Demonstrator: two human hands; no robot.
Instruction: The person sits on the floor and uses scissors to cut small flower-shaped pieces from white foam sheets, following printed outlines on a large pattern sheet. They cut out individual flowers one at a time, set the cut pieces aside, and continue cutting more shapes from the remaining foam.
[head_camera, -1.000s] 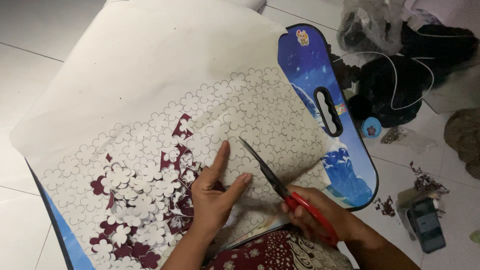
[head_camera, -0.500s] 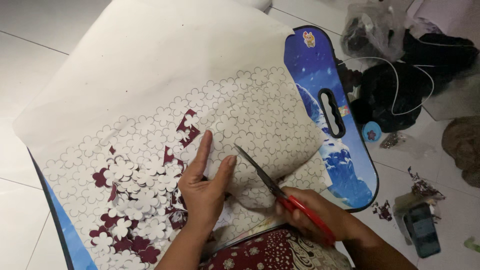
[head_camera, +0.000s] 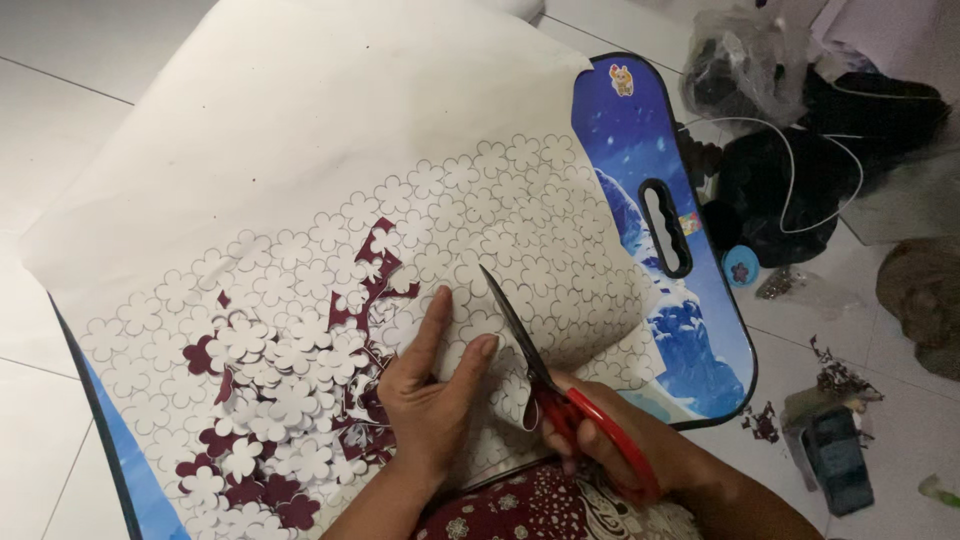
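Head view: the left hand (head_camera: 432, 400) presses flat, fingers spread, on the white flower-printed sheet (head_camera: 330, 200) over the blue board (head_camera: 650, 150); the right hand (head_camera: 610, 445) grips red-handled scissors (head_camera: 560, 390), blades open on the sheet.

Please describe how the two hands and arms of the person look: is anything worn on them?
Both hands are bare: left hand, right hand. No gloves, rings, or watch show. Both forearms are bare too, with no sleeves in view.

Bare forearms, no sleeves; maroon garment (head_camera: 540, 510) with white floral pattern.
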